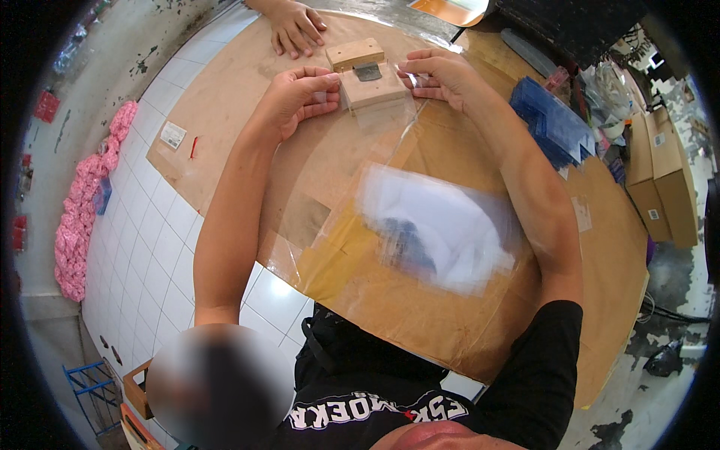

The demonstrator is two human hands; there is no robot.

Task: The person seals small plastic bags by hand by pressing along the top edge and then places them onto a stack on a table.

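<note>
A light wooden block jig with a dark metal plate set in its middle lies at the far side of the table. My left hand is at its left edge, thumb and forefinger pinched together and the other fingers curled. At its right edge my right hand is pinched too. Between them a thin clear plastic sheet seems to lie over the block's near part; its edges are hard to make out. Beyond the block rests another person's hand, fingers spread flat on the table.
On the brown-covered table lies a blurred white and clear plastic pile. Blue plastic packs and cardboard boxes stand to the right. A pink bundle hangs along the left wall. Another person's blurred head is close at lower left.
</note>
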